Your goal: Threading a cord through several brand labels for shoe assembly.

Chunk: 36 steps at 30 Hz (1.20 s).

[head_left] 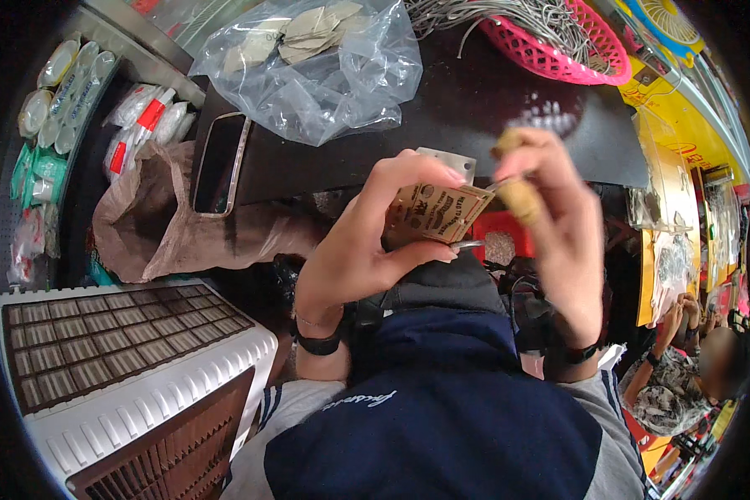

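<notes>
My left hand (362,225) is closed around a tan printed card (442,212) and a flat silver metal plate (458,164) with small holes, which shows behind the card's far edge. A bit of shiny metal also pokes out by my left thumb. At the card's right edge is my right hand (558,208), blurred by motion, with yellow covers on its finger and thumb tips. Those two tips are bent toward each other beside the card's corner. Something thin and grey seems to lie between them, too smeared to name.
On the dark table (308,171) lie a clear plastic bag (342,96) of tan cards, a phone (221,167) and a pink basket (550,50) of grey wires. A red container (508,229) sits below my hands. A white air cooler (142,367) stands left; another person (683,375) works at right.
</notes>
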Motion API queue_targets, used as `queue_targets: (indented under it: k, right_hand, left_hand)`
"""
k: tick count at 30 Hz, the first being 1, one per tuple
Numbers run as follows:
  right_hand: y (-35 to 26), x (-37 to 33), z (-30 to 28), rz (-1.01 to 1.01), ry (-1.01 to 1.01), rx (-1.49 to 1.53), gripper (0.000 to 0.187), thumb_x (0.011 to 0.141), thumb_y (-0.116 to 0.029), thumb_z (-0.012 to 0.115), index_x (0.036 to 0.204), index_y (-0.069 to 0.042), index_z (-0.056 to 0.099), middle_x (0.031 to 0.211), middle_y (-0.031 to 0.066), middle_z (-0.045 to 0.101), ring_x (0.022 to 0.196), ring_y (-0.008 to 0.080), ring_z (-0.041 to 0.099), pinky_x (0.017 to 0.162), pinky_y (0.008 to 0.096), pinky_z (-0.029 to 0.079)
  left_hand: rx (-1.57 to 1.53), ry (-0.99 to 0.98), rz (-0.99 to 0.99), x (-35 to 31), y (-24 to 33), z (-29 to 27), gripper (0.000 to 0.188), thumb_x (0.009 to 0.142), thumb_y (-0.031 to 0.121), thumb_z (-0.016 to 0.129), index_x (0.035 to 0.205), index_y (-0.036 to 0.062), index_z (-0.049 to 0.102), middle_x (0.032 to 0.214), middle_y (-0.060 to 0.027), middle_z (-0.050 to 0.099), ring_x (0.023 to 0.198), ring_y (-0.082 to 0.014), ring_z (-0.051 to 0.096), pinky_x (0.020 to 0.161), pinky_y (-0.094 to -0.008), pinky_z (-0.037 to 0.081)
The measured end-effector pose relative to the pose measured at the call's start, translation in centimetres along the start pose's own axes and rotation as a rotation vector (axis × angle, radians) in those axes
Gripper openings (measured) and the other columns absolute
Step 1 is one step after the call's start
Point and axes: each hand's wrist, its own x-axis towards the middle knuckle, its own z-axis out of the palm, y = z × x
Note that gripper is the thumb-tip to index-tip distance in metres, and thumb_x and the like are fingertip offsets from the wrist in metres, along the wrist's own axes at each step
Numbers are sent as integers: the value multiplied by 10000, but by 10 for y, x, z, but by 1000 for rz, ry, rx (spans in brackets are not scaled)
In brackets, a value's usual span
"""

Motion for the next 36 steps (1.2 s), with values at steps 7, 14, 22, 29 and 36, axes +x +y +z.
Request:
queue_targets:
  k: [7, 14, 22, 29, 36]
  right_hand:
    - [6, 19, -96, -153, 466, 591, 332, 968, -105, 448, 1214, 117, 473, 1110, 186, 587, 914, 154, 598, 836, 221, 502]
    - [0, 46, -112, -257, 692, 424, 334, 956, -45, 433, 1193, 190, 441, 1215, 263, 519, 1165, 288, 518, 1060, 319, 394]
    - [20, 46, -69, -470, 550, 242, 257, 938, -28, 476, 1179, 62, 477, 1183, 224, 547, 1062, 280, 583, 860, 319, 485]
    - [10, -4, 12, -304, -50, -224, 106, 780, -38, 635, 883, -18, 619, 1196, 162, 502, 908, 224, 536, 765, 333, 451]
    - [26, -5, -16, -60, -231, 314, 282, 866, -248, 568, 697, -22, 557, 1170, 197, 533, 994, 233, 511, 892, 346, 399]
  left_hand:
    - [-97, 26, -126, -7, 2, -11, 674, 648, -74, 754, 1220, 67, 427, 1206, -73, 470, 1140, -183, 484, 961, -311, 403]
    - [-67, -375, -217, -2, 7, -21, 684, 677, -95, 709, 1268, 61, 401, 1247, -63, 448, 1156, -177, 475, 990, -313, 377]
    - [-594, -61, -367, -2, 23, -7, 998, 626, -163, 728, 1410, 70, 156, 1231, -116, 449, 1055, -214, 546, 836, -332, 529]
    - [-582, 106, -215, -2, 19, 2, 889, 637, -174, 713, 1358, 47, 243, 1176, -126, 493, 907, -228, 628, 708, -370, 577]
    - [-424, 249, -177, -3, 21, -17, 804, 692, -98, 725, 1335, -10, 251, 1153, -152, 513, 937, -231, 614, 752, -385, 576]
